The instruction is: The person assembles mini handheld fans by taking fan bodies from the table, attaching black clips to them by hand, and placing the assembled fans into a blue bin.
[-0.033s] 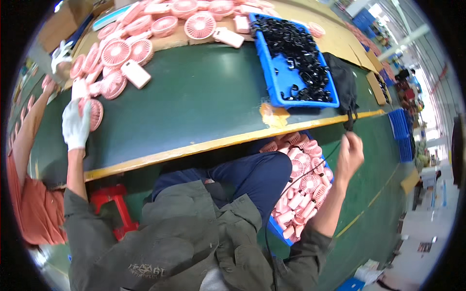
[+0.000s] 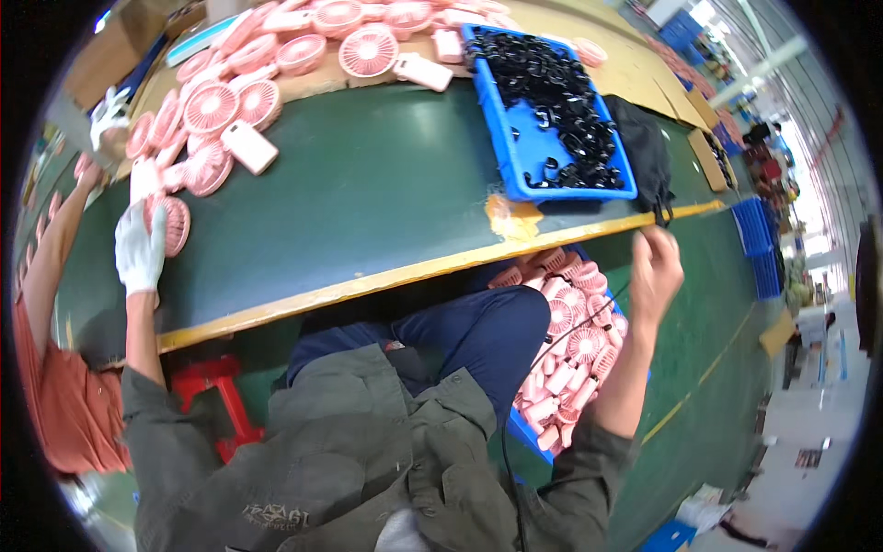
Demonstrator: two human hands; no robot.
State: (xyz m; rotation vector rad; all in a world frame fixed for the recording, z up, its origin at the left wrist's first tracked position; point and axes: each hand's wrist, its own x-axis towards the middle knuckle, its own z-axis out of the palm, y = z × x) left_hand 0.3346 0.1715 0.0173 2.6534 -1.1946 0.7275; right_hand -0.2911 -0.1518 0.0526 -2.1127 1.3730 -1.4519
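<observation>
"One pink fan in the head view: where?"
"Near ten o'clock, at two o'clock from the gloved left hand."
"That hand?"
"Half-curled, thumb and fingers grasping the fan."
"And the right hand, at three o'clock?"
"Bent inward near the yellow table edge; I cannot tell whether it holds anything."

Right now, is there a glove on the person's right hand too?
No, the right hand is bare, while the left hand wears a white glove.
</observation>
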